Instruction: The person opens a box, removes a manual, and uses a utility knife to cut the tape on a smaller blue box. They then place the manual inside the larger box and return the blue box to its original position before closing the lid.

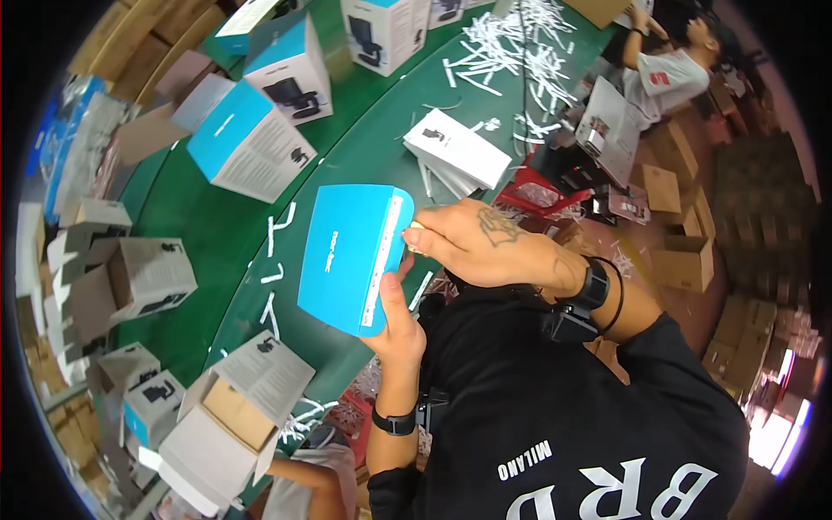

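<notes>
A blue-topped retail carton (342, 256) is tilted over the near edge of the green table. My left hand (400, 321) grips its near side, thumb lying along the edge and the other fingers hidden beneath. A narrow white printed strip (383, 260) runs down that side of the carton. At the strip's upper end, my right hand (468, 241) is closed in a pinch, thumb and fingertips pressed by the carton's edge. Something small and pale yellow shows between those fingers, too little of it to name. Beyond my right hand lies a stack of flat white printed sheets or boxes (458, 149).
The green table (355, 143) carries blue-and-white cartons (251, 143), some open, and a heap of white paper strips (524, 52). Nearer left stands an open carton (238, 407) with cardboard inside. A co-worker (667, 78) is at far right; another person's arm (308, 477) shows below. Red bins (533, 192) stand beside the table.
</notes>
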{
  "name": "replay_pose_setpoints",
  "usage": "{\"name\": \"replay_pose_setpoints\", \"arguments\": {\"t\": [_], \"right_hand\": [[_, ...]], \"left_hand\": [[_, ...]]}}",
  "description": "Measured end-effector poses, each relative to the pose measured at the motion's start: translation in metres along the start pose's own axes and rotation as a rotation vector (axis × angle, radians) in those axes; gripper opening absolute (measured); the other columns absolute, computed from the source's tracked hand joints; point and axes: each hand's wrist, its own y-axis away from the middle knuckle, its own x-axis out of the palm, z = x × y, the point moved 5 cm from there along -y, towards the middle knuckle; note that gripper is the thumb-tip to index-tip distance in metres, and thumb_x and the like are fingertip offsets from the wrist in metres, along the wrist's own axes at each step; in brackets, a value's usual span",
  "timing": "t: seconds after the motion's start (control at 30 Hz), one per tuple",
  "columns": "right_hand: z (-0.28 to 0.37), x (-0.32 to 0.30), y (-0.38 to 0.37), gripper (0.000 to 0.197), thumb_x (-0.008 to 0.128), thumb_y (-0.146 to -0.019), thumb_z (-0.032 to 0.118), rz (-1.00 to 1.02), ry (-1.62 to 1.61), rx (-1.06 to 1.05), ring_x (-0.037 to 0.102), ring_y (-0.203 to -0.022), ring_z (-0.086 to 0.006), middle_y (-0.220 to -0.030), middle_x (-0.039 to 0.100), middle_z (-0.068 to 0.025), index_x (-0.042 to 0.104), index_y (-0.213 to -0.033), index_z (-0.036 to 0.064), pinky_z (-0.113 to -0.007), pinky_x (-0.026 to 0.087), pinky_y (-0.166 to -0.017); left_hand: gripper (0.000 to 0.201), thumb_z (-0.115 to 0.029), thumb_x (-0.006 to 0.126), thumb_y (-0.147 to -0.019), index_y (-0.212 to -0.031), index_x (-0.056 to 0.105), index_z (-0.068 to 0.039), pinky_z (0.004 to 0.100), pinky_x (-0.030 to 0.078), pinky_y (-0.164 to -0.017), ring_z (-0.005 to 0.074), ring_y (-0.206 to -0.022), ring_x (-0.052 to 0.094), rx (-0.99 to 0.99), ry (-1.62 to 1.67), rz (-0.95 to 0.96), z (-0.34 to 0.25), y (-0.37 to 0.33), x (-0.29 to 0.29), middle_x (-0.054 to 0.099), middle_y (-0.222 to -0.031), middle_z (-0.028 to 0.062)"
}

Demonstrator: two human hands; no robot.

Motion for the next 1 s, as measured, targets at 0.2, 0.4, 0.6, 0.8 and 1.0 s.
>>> {"name": "replay_pose_setpoints", "arguments": {"t": [0.2,0.4,0.6,0.8,1.0], "right_hand": [[-0.005,0.012,0.000,0.041,0.044,-0.109,0.032,0.028,-0.135,0.160,0.060,-0.067,-0.0439,-0.074,0.063,-0.0214,0.061,-0.096,-0.0020,-0.047,0.048,-0.064],[0.008,0.019,0.006,0.041,0.047,-0.107,0.033,-0.161,0.311,0.039,0.064,-0.067,-0.0414,-0.074,0.063,-0.0226,0.062,-0.093,-0.0023,-0.047,0.050,-0.062],[0.036,0.010,-0.001,0.044,0.050,-0.105,0.034,-0.170,0.579,-0.121,0.063,-0.062,-0.0373,-0.068,0.060,-0.0229,0.061,-0.084,-0.0021,-0.046,0.049,-0.056],[0.042,0.013,0.004,0.048,0.056,-0.103,0.035,-0.042,0.010,-0.104,0.056,-0.050,-0.0226,-0.058,0.054,-0.0129,0.056,-0.070,0.0001,-0.039,0.045,-0.051],[-0.023,-0.052,0.052,0.055,0.088,-0.069,0.049,0.421,0.815,0.044,0.067,-0.065,-0.0239,-0.069,0.067,-0.0112,0.069,-0.091,0.0028,-0.034,0.053,-0.065]], "left_hand": [[0.049,-0.011,0.053,-0.104,-0.147,0.037,0.007,0.0453,0.055,-0.101,0.0323,-0.129,0.056,0.192,-0.392,-0.016,0.008,0.012,-0.011,0.053,-0.142,0.0214],[0.048,-0.010,0.048,-0.106,-0.148,0.035,0.009,0.0453,0.050,-0.108,0.0323,-0.133,0.052,0.128,-0.182,0.013,0.016,0.018,-0.003,0.047,-0.147,0.0223],[0.045,-0.009,0.044,-0.107,-0.147,0.037,0.009,0.0455,0.049,-0.109,0.0332,-0.133,0.052,0.101,-0.087,-0.006,0.016,0.024,0.000,0.045,-0.149,0.0231],[0.039,-0.003,0.054,-0.101,-0.137,0.049,0.011,0.0413,0.050,-0.101,0.0333,-0.119,0.061,0.314,-0.401,0.252,0.005,0.030,-0.006,0.059,-0.134,0.0213],[0.041,-0.005,0.064,-0.097,-0.134,0.052,0.008,0.0415,0.053,-0.097,0.0313,-0.113,0.064,0.036,-0.498,0.215,-0.007,0.006,-0.038,0.064,-0.126,0.0182]]}}
